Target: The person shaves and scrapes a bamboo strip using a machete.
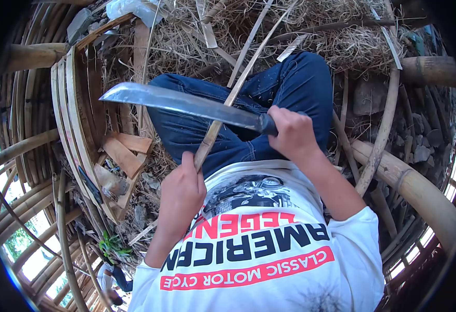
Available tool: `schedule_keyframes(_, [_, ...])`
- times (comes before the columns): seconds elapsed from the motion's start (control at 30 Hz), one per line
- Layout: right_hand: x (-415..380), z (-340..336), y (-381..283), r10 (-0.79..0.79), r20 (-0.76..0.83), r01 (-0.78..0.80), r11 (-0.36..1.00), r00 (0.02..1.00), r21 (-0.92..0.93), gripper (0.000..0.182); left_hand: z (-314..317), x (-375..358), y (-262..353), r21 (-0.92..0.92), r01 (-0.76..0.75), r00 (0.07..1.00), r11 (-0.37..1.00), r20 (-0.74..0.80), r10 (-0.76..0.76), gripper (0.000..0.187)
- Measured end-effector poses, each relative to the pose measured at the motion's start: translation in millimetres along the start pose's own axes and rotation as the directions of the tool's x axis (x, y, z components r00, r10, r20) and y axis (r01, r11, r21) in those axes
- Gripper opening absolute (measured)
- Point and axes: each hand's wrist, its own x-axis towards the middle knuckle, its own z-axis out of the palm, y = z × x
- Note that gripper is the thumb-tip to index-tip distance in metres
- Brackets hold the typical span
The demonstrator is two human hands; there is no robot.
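My right hand (294,132) is wrapped round the dark handle of a machete (181,106), whose long blade points to the left above my lap. My left hand (182,186) grips the lower end of a bamboo strip (210,136) that slants up and to the right, away from my body. The blade crosses over the strip a little beyond my left hand. Beneath both lie my crossed legs in blue jeans (303,86), flecked with small pale shavings.
Thin shavings (337,44) cover the ground ahead, with loose bamboo slats among them. Split bamboo lengths (72,119) and wood blocks (124,153) lie at left. Thick bamboo poles (410,190) run along the right. Another person (105,278) is at the lower left.
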Motion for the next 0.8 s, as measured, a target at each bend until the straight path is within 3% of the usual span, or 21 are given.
schedule_keyframes(0.1, [14,-1,34,0.036,-0.136,-0.047,0.996,0.99,-0.081,0.023,-3,-2,3,-0.01,0.012,1.0,1.0,0.021,-0.012,0.01])
schedule_keyframes(0.2, [38,-22,87,0.376,-0.1,-0.388,0.871,0.921,-0.301,0.024,-11,-9,9,0.002,-0.047,0.998,0.999,0.044,0.047,0.012])
schedule_keyframes(0.3, [48,-51,139,0.522,-0.172,-0.549,0.779,0.836,-0.302,0.027,-6,-10,8,-0.018,-0.051,0.998,0.999,0.045,0.052,0.012])
schedule_keyframes(0.37, [47,-58,134,0.48,-0.181,-0.513,0.791,0.858,-0.334,0.026,-3,-6,6,-0.032,-0.058,0.997,0.998,0.044,0.06,0.013])
schedule_keyframes(0.43, [34,-49,117,0.392,-0.21,-0.437,0.866,0.896,-0.245,0.026,-2,-2,2,-0.032,-0.05,0.999,0.998,0.007,0.05,0.012])
schedule_keyframes(0.47, [26,-45,94,0.299,-0.261,-0.352,0.917,0.918,-0.189,0.024,-3,2,-1,-0.123,0.029,0.999,0.992,0.037,-0.025,0.012])
schedule_keyframes(0.53, [6,-30,60,0.206,-0.253,-0.215,0.977,0.945,-0.006,0.023,-3,10,-9,-0.152,0.023,0.999,0.988,0.037,-0.017,0.012])
schedule_keyframes(0.63, [-14,-15,7,0.138,-0.157,-0.101,0.97,0.978,0.222,0.022,-3,17,-13,-0.177,0.043,0.997,0.983,0.07,-0.031,0.015])
schedule_keyframes(0.8, [-23,4,-9,0.155,0.028,-0.158,0.971,0.988,0.178,0.02,-2,19,-10,-0.276,0.12,0.983,0.954,0.164,-0.076,0.017])
